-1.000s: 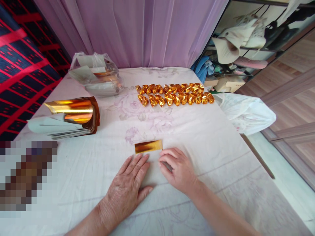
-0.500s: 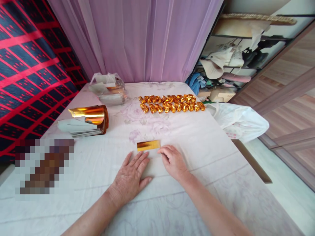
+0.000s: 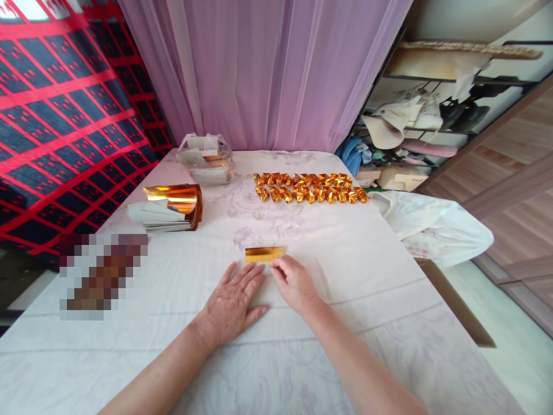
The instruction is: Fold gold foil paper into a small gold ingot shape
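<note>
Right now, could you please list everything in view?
tablecloth: one, white with purple flowers, centre
flat strip: one, gold, mid tablecloth
folded foil pieces: two rows, orange gold, beyond the strip
curled sheet stack: one, gold and grey, left
clear bag: one, transparent, holding sheets, far left
pixelated patch: one, brownish, near left, unreadable
plastic bag: one, white, right of tablecloth
curtain: one, purple, behind
patterned cloth: one, red and navy, left
shelf rack: one, black, upper right, with beige hat, blue cloth
wooden panels: several, brown, far right
left grip: one, bare, flat on tablecloth
right grip: one, bare, by strip, contact unclear
</note>
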`<state>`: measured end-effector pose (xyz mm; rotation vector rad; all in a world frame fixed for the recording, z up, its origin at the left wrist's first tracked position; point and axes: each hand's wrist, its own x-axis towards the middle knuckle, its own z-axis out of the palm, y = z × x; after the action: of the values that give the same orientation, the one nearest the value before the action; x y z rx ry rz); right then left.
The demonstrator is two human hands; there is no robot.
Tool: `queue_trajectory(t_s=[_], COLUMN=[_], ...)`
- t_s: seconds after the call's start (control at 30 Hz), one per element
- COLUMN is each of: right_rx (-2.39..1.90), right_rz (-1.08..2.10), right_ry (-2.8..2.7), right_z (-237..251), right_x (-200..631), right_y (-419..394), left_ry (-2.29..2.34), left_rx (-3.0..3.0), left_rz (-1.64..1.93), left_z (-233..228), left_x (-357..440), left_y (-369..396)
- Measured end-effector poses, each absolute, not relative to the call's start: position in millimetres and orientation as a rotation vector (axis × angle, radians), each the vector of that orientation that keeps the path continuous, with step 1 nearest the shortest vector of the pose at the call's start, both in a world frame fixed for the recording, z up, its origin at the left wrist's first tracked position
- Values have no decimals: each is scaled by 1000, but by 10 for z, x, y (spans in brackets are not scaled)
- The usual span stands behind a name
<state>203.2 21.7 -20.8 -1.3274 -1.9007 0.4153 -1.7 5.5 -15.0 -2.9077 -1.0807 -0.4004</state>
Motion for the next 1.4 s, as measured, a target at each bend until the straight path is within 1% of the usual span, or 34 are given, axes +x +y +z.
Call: queue_trajectory(t_s=[0.27, 0.6, 1.03, 1.4], right_rx=[-1419, -1508, -1518, -1522], right_rz=[538, 476, 477, 441], right_ry=[-1873, -1936, -1931, -1952], right_z=[-245, -200, -174, -156], right_x=[2044, 1955, 1956, 1963], right_y=[223, 172, 155, 147], left_ry=[-1357, -1521, -1540, -1603], left_rx=[-2786, -2760, -2759, -2758], left_rz=[-587, -375, -426, -387], left_z=[-90, 20, 29, 47], left_x=[35, 106, 1, -83], left_y=[-106, -143, -137, -152])
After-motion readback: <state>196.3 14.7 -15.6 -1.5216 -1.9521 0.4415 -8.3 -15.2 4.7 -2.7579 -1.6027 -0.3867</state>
